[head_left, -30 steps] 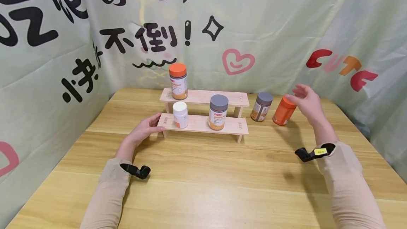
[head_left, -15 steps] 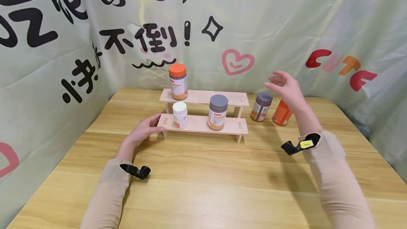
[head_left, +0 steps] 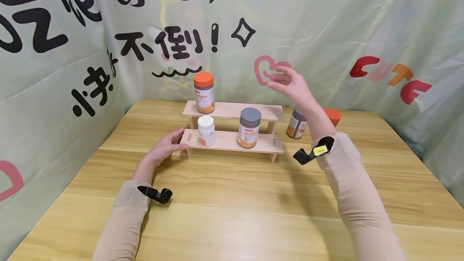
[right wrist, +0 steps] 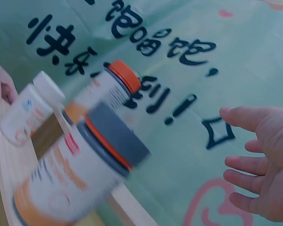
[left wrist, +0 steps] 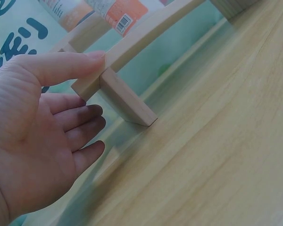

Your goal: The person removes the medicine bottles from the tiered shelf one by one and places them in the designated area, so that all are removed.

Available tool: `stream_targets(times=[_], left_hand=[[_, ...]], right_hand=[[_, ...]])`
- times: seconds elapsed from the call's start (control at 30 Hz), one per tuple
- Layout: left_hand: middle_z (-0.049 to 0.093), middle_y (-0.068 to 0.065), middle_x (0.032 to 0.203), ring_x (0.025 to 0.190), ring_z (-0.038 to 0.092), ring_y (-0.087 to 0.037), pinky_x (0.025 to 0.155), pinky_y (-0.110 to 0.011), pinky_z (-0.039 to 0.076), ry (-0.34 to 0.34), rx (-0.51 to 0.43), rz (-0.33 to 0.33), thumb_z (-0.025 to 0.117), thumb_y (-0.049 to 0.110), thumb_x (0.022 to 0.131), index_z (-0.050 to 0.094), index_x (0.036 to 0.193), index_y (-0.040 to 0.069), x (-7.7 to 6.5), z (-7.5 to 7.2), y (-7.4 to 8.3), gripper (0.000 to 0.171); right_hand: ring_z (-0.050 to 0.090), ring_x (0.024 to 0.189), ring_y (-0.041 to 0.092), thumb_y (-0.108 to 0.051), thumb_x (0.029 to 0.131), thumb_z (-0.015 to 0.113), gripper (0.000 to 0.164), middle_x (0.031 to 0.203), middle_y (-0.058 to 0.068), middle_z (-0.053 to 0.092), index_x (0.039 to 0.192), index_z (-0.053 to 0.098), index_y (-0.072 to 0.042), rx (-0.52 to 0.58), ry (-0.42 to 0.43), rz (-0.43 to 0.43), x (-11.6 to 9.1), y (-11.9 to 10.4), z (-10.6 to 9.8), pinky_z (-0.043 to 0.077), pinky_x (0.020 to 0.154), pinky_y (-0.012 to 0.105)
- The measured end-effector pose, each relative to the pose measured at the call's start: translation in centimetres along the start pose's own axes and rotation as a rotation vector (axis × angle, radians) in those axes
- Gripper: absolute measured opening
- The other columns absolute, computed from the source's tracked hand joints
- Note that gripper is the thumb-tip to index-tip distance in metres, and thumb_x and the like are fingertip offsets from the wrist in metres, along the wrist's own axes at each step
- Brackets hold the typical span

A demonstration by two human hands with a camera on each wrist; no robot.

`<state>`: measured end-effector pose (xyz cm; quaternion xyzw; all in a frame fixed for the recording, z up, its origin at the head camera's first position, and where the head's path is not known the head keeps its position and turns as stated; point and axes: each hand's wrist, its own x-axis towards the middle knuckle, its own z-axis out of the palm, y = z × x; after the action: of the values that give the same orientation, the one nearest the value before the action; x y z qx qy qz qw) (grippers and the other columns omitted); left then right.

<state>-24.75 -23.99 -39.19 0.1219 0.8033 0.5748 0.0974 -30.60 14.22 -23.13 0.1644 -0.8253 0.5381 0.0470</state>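
My left hand point(head_left: 164, 148) pinches the left end of the lower wooden shelf point(head_left: 226, 142), thumb along its edge and other fingers loosely bent in the left wrist view. On this shelf stand a small white pill bottle point(head_left: 206, 131) and a grey-capped supplement bottle point(head_left: 249, 128). An orange-capped supplement bottle point(head_left: 204, 92) stands at the left of the higher wooden shelf point(head_left: 239, 110) behind. My right hand point(head_left: 293, 87) hangs in the air above that shelf's right end, fingers spread and holding nothing, as the right wrist view point(right wrist: 266, 165) also shows.
Right of the shelves, another grey-capped bottle point(head_left: 296, 125) and an orange bottle point(head_left: 332, 117) stand on the wooden table point(head_left: 224, 208), partly hidden by my right forearm. A printed cloth point(head_left: 311, 19) hangs behind and along the sides.
My right hand has moved left and up, away from the orange bottle, past the grey-capped bottle beside it. My left hand and the shelves have stayed in place.
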Motion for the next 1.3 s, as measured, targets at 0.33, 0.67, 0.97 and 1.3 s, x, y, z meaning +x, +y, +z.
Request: stream_targets(times=[0.33, 0.67, 0.97, 1.3], left_hand=[[0.011, -0.022, 0.151, 0.138, 0.014, -0.035, 0.11, -0.047, 0.013, -0.002, -0.013, 0.002, 0.062, 0.014, 0.088, 0.013, 0.146, -0.005, 0.0, 0.0, 0.1, 0.078], [0.011, -0.022, 0.151, 0.138, 0.014, -0.035, 0.11, -0.046, 0.013, 0.004, -0.028, -0.006, 0.062, 0.013, 0.088, 0.012, 0.146, -0.005, 0.1, 0.0, 0.1, 0.078], [0.011, -0.021, 0.152, 0.138, 0.014, -0.034, 0.111, -0.045, 0.013, 0.006, -0.018, 0.003, 0.061, 0.014, 0.089, 0.014, 0.146, -0.006, 0.1, 0.0, -0.2, 0.077], [0.01, -0.023, 0.151, 0.137, 0.015, -0.036, 0.11, -0.046, 0.014, -0.003, -0.013, 0.01, 0.062, 0.013, 0.088, 0.012, 0.145, -0.007, -0.1, 0.1, -0.1, 0.078]], right_hand=[[0.047, 0.12, 0.021, -0.02, 0.085, 0.068, 0.067, 0.132, 0.013, 0.05, 0.142, 0.035, -0.006, 0.052, -0.088, -0.041, 1.8, -2.5, 4.2, 0.038, 0.099, 0.033], [0.046, 0.119, 0.021, -0.022, 0.084, 0.069, 0.07, 0.133, 0.011, 0.049, 0.143, 0.033, -0.008, 0.041, -0.131, -0.002, 3.0, -3.9, 8.3, 0.04, 0.097, 0.034], [0.046, 0.12, 0.021, -0.023, 0.085, 0.068, 0.068, 0.133, 0.011, 0.049, 0.142, 0.034, -0.007, 0.027, -0.155, 0.01, 3.8, -4.4, 10.5, 0.042, 0.095, 0.033], [0.046, 0.119, 0.024, -0.019, 0.084, 0.069, 0.069, 0.133, 0.015, 0.048, 0.141, 0.034, -0.004, 0.06, -0.182, 0.024, 3.9, -4.6, 13.1, 0.042, 0.094, 0.034]])
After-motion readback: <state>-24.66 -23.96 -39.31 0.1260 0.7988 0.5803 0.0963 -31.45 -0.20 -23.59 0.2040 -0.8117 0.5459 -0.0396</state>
